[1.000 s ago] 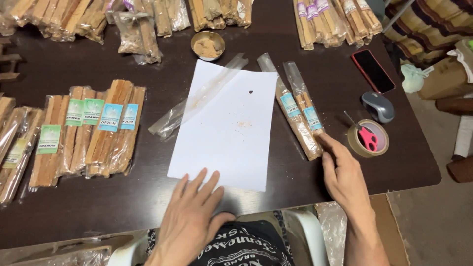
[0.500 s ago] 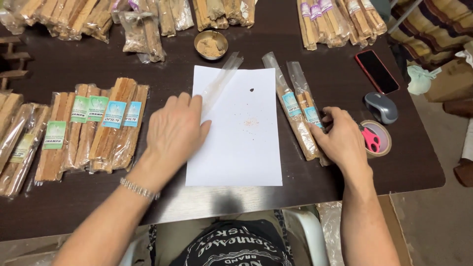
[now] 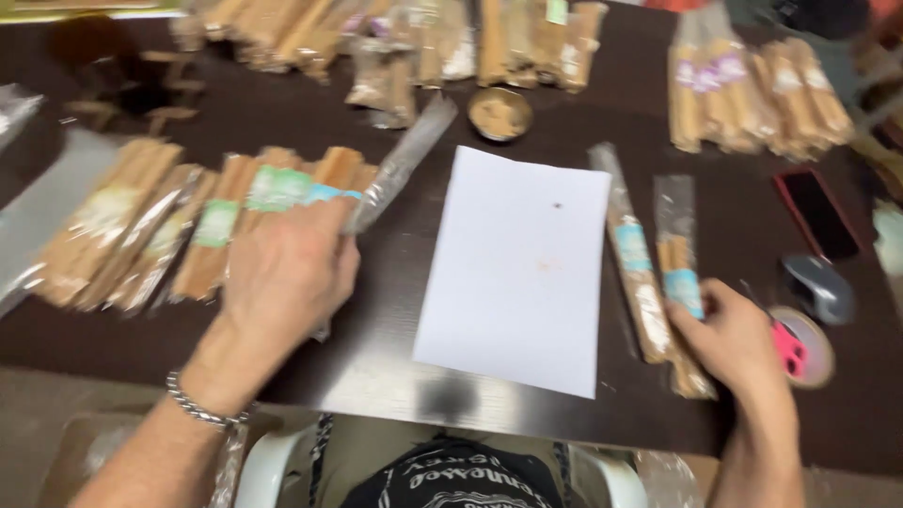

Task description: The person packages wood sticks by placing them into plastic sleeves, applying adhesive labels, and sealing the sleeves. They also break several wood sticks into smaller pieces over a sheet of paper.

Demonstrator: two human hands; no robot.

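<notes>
My left hand is closed on a long, empty clear plastic sleeve that slants up and to the right from my fingers, just left of a white sheet of paper. My right hand grips the near end of a clear packet of brown sticks with a blue label. A second, similar packet lies beside it, along the paper's right edge. The frame is blurred by motion.
A row of labelled stick packets lies left of my left hand. More bundles line the far edge of the dark table. A small bowl, a phone, a grey mouse and a tape roll are nearby.
My left hand moved from the paper to the left and took up the clear sleeve, which has shifted off the paper. My right hand stays at the packets' near ends.
</notes>
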